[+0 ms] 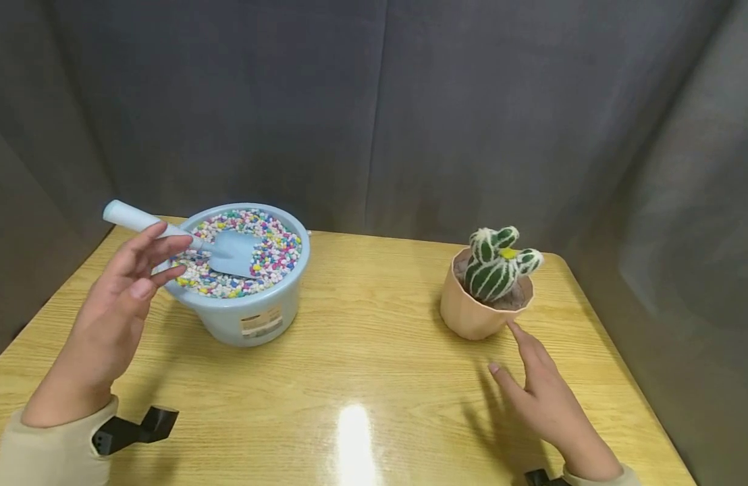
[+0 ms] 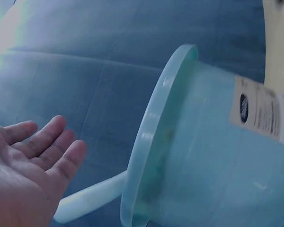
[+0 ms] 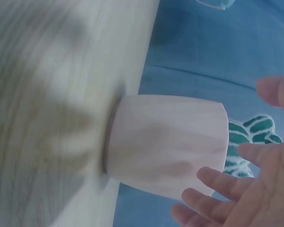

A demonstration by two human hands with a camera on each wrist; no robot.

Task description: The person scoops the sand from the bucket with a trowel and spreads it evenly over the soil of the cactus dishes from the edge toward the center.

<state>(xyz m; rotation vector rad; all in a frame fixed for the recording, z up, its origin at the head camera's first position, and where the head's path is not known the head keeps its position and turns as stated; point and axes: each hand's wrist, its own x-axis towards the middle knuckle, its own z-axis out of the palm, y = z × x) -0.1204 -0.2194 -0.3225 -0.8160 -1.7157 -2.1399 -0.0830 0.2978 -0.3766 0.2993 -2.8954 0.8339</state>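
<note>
A light blue bucket [image 1: 246, 317] full of small multicoloured pebbles [image 1: 283, 256] stands at the left of the table. On the pebbles lies a blue toy shovel [image 1: 234, 253], its handle [image 1: 127, 214] sticking out past the rim to the left. My left hand [image 1: 115, 304] hovers beside that handle, fingers loosely bent; in the left wrist view the palm [image 2: 19, 184] holds nothing. At the right, a stuffed green cactus [image 1: 492, 273] sits in a pale pink pot [image 1: 471, 314]. My right hand [image 1: 544, 391] is just in front of the pot, fingers spread and nothing held.
Both containers rest on a wood-grain table [image 1: 374, 337]. Dark grey cloth [image 1: 374, 121] hangs behind it and along the sides. A label [image 1: 261, 322] is stuck on the bucket's front.
</note>
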